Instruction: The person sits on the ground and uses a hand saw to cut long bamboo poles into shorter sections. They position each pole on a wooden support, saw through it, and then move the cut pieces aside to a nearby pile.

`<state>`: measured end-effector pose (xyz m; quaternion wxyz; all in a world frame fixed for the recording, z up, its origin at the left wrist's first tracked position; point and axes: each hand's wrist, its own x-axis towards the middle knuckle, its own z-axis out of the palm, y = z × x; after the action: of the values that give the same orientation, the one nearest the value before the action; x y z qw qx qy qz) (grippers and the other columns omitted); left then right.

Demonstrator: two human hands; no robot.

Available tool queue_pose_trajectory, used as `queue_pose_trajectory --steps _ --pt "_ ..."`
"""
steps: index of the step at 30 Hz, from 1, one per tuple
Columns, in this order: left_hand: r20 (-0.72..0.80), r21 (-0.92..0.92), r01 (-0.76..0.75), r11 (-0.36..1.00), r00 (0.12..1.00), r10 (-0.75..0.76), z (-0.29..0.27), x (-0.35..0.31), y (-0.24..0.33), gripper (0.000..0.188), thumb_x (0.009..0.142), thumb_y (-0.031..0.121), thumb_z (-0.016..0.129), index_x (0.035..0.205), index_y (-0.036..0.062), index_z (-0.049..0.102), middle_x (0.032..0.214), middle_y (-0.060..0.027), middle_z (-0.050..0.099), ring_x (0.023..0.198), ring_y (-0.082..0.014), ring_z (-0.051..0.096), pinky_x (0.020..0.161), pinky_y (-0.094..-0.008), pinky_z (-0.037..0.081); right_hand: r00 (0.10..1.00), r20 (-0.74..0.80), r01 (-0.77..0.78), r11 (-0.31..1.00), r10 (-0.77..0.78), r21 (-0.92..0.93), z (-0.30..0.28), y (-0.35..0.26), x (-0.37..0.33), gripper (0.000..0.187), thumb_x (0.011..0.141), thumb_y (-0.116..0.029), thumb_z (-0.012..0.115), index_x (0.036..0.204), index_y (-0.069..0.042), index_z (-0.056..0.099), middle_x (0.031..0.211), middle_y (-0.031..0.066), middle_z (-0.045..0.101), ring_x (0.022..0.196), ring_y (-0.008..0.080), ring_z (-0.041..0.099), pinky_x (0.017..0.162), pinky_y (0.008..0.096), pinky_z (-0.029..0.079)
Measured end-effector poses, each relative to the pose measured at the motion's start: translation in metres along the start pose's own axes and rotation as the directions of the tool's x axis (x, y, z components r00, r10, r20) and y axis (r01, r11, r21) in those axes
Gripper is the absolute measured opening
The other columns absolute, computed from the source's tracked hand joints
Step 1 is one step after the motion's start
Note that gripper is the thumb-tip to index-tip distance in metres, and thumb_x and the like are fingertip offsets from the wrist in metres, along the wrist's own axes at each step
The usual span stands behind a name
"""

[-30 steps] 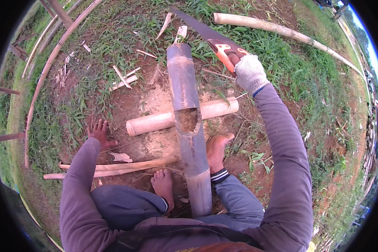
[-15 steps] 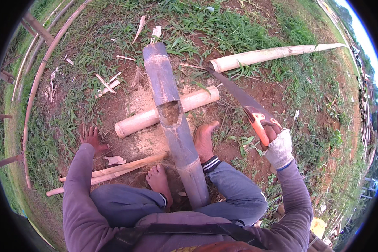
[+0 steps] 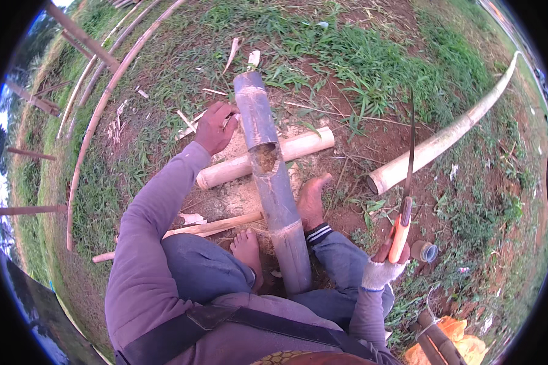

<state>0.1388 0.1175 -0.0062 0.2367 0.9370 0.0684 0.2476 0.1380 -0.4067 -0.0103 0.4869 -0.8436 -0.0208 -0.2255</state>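
Note:
A thick grey-purple bamboo culm (image 3: 278, 204) slants from between my legs, resting across a paler bamboo piece (image 3: 304, 143). A cut-out notch (image 3: 266, 159) opens in its upper side, showing brownish crumbs inside. Beside the culm's left side, above the notch, is my bare left hand (image 3: 216, 129), its fingers curled and closed around something pale that I cannot make out. On the right, my right hand (image 3: 388, 261), in a whitish fingerless glove, grips the orange handle of a handsaw (image 3: 410, 152). The saw's blade points up and away, apart from the culm.
A long pale bamboo pole (image 3: 438, 152) lies on the right. Near my right hand lies a small open jar (image 3: 424, 251). Thin bamboo strips (image 3: 225, 224) rest by my left foot, with an orange bag (image 3: 463, 337) at lower right. A pole fence (image 3: 94, 115) stands left.
My left hand has left the ground and moved up and right to the culm. My right hand has drawn the saw back, its blade now upright in view instead of slanting left.

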Motion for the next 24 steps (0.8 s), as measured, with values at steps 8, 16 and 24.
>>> queue_pose_trajectory --steps 8,16,24 --pt "0.71 -0.298 -0.06 0.953 0.654 0.263 0.182 0.008 0.185 0.079 0.094 0.048 0.08 0.153 0.0046 0.051 0.147 -0.0264 0.061 0.138 -0.0438 0.058 0.116 -0.0495 0.047 0.935 0.147 -0.093 0.625 0.323 -0.775 0.031 0.124 0.022 0.054 0.083 -0.01 0.077 0.132 -0.001 0.059 0.118 0.0244 0.067 0.103 0.0449 0.068 0.088 0.0527 0.056" --pt "0.843 -0.439 0.605 0.665 0.534 0.071 0.356 -0.009 0.274 0.094 0.084 0.049 0.093 0.148 -0.0053 0.053 0.135 -0.0215 0.071 0.121 -0.0288 0.071 0.106 -0.0408 0.056 0.924 0.092 -0.219 0.712 0.371 -0.667 0.045 0.119 0.008 0.06 0.085 -0.022 0.078 0.135 0.003 0.057 0.108 0.0244 0.072 0.097 0.0441 0.073 0.087 0.0533 0.058" --pt "0.832 -0.407 0.622 0.669 0.554 -0.01 0.305 0.021 0.286 0.069 0.079 0.032 0.094 0.132 -0.004 0.067 0.116 -0.0142 0.078 0.102 -0.0243 0.077 0.092 -0.0371 0.06 0.626 0.345 -0.138 0.534 0.699 -0.834 0.032 0.103 0.021 0.056 0.085 -0.036 0.08 0.129 -0.003 0.07 0.119 0.0204 0.077 0.116 0.0362 0.075 0.096 0.0561 0.058"
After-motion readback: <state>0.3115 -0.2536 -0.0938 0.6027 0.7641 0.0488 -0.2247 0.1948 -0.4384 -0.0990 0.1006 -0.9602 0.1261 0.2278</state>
